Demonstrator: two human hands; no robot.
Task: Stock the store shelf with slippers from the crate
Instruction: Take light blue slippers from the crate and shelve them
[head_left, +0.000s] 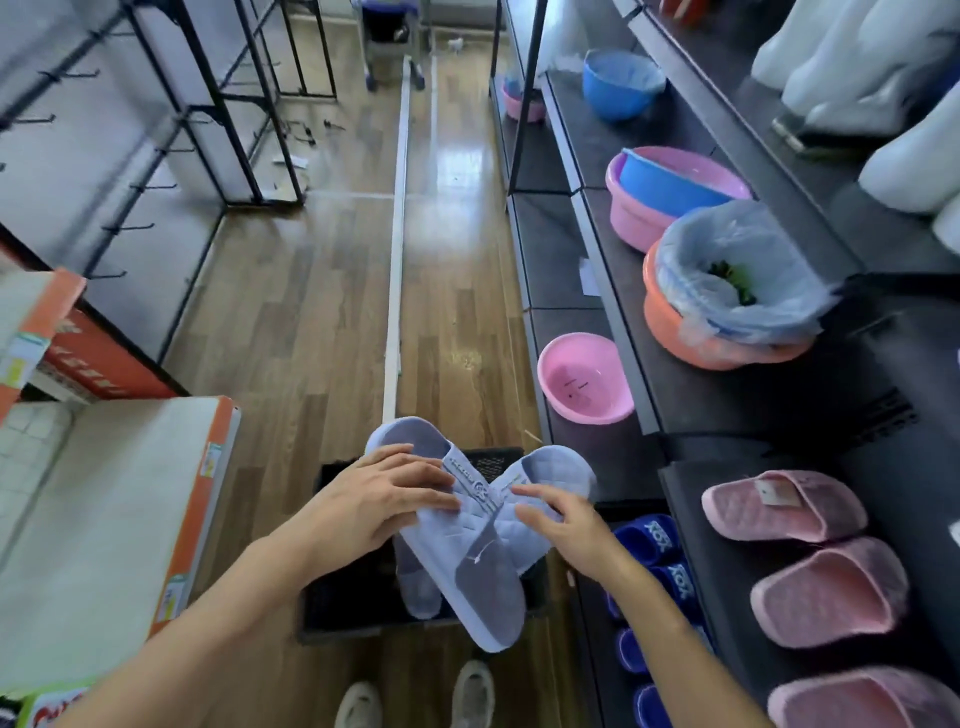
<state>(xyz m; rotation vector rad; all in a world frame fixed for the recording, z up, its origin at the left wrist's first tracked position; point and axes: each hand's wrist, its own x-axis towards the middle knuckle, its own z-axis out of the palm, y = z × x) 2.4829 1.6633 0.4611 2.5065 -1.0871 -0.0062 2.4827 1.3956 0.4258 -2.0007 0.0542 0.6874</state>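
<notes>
Right of the right hand (561, 525), three pink slippers (784, 504) fill the near shelf (753, 415), with bare board beyond them up to the orange basin (675, 322). Left of the left hand (384, 499) a cardboard box (130, 519) stands close. The pale slippers (467, 540) both hands hold cover most of the crate (332, 603) below.

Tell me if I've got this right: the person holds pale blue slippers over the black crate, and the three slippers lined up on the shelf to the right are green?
One slip: in the head view the three slippers on the shelf are pink, not green. Otherwise right: left hand and right hand hold pale blue slippers over the black crate.
</notes>
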